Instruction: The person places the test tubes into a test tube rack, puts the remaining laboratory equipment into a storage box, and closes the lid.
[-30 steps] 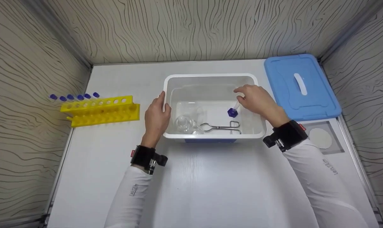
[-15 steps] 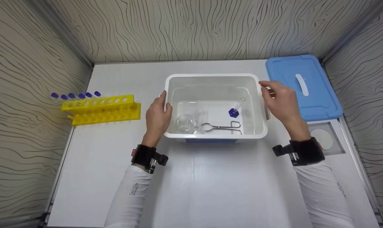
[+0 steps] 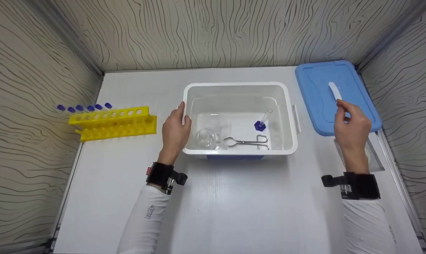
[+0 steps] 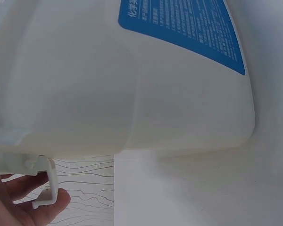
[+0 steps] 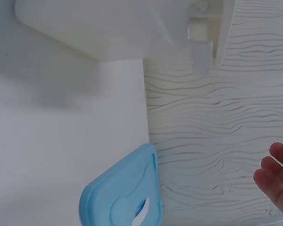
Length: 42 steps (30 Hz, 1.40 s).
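A white plastic storage box (image 3: 236, 152) stands mid-table. My left hand (image 3: 175, 129) rests along its left rim, and in the left wrist view its fingers (image 4: 56, 207) touch the hanging white latch (image 4: 51, 181). Inside are a small graduated cylinder (image 3: 261, 125) with a purple hexagonal base, metal crucible tongs (image 3: 246, 142) and clear glassware (image 3: 205, 137), its exact kind unclear. To the right, my right hand (image 3: 353, 127) holds nothing, fingers loosely bent, above the near part of the blue lid (image 3: 318, 106). Its fingertips overlap the end of the lid's white handle (image 3: 334, 90) in the head view.
A yellow test tube rack (image 3: 116, 121) stands at left, with several purple-capped tubes (image 3: 79, 108) along it. Under my right hand lies a grey tray (image 3: 377, 162) with a white round piece, partly hidden. Patterned walls enclose the table's back and sides.
My right hand has left the graduated cylinder, which stays in the box, and moved right past the box's rim to above the lid. The left hand has stayed in place.
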Available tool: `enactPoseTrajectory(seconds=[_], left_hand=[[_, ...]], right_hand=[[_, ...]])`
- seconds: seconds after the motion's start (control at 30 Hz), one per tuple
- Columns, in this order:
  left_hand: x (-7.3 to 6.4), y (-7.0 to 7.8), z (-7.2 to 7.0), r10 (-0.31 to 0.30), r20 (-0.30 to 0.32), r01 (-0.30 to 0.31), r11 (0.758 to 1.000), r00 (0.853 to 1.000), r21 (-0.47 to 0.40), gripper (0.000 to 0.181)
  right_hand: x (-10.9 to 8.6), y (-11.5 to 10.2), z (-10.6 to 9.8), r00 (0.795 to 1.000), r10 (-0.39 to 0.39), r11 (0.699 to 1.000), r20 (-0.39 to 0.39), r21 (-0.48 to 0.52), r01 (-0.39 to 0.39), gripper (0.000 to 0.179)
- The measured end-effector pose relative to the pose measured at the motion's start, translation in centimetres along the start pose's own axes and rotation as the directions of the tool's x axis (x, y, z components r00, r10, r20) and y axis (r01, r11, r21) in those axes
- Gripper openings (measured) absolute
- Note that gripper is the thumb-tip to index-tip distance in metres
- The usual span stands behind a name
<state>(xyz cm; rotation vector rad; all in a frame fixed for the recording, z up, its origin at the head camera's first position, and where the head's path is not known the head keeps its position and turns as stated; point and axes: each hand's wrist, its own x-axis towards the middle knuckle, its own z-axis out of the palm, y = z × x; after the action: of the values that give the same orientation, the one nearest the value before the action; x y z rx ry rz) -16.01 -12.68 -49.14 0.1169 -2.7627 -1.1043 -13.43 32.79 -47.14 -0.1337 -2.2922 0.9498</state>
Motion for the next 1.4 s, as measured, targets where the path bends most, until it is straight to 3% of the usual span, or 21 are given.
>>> enactPoseTrajectory(seconds=[0.1, 0.23, 0.43, 0.6, 0.73, 0.97, 1.03, 1.13, 1.4], left_hand=[[0.0, 0.0, 0.0, -0.004, -0.001, 0.004, 1.000, 1.000, -0.003, 0.050], [0.0, -0.1, 0.0, -0.010, -0.001, 0.010, 1.000, 1.000, 0.000, 0.051], [-0.1, -0.1, 0.2, -0.005, 0.000, 0.005, 1.000, 1.000, -0.020, 0.050], [0.0, -0.2, 0.0, -0.004, 0.005, 0.004, 1.000, 1.000, -0.020, 0.050], [-0.1, -0.1, 0.0, -0.009, 0.008, 0.009, 1.000, 1.000, -0.023, 0.050], [0.0, 0.0, 0.1, -0.017, 0.013, 0.017, 1.000, 1.000, -0.019, 0.050], [-0.1, 0.0, 0.0, -0.016, 0.013, 0.017, 1.000, 1.000, -0.022, 0.050], [-0.1, -0.1, 0.0, -0.012, 0.013, 0.012, 1.000, 1.000, -0.023, 0.050], [0.0, -0.3, 0.1, 0.003, -0.001, -0.003, 1.000, 1.000, -0.024, 0.050]], right_hand=[[-1.0, 2.3, -0.7, 0.993, 0.120, 0.991, 0.002, -0.065, -0.120, 0.028], [-2.3, 5.3, -1.2, 0.965, 0.257, 0.952, 0.045, -0.182, -0.245, 0.032], [-3.6, 8.4, -1.8, 0.886, 0.443, 0.873, 0.135, -0.290, -0.392, 0.042], [-4.5, 10.3, -1.8, 0.848, 0.511, 0.836, 0.139, -0.311, -0.453, 0.046], [-5.2, 11.5, -1.8, 0.810, 0.554, 0.810, 0.190, -0.350, -0.471, 0.050], [-6.4, 12.8, -2.0, 0.674, 0.644, 0.751, 0.361, -0.469, -0.465, 0.054], [-6.6, 12.9, -2.0, 0.647, 0.652, 0.745, 0.395, -0.490, -0.452, 0.054], [-7.1, 12.6, -1.7, 0.641, 0.640, 0.753, 0.423, -0.509, -0.417, 0.053], [-8.6, 11.4, -0.8, 0.702, 0.548, 0.809, 0.454, -0.500, -0.308, 0.052]])
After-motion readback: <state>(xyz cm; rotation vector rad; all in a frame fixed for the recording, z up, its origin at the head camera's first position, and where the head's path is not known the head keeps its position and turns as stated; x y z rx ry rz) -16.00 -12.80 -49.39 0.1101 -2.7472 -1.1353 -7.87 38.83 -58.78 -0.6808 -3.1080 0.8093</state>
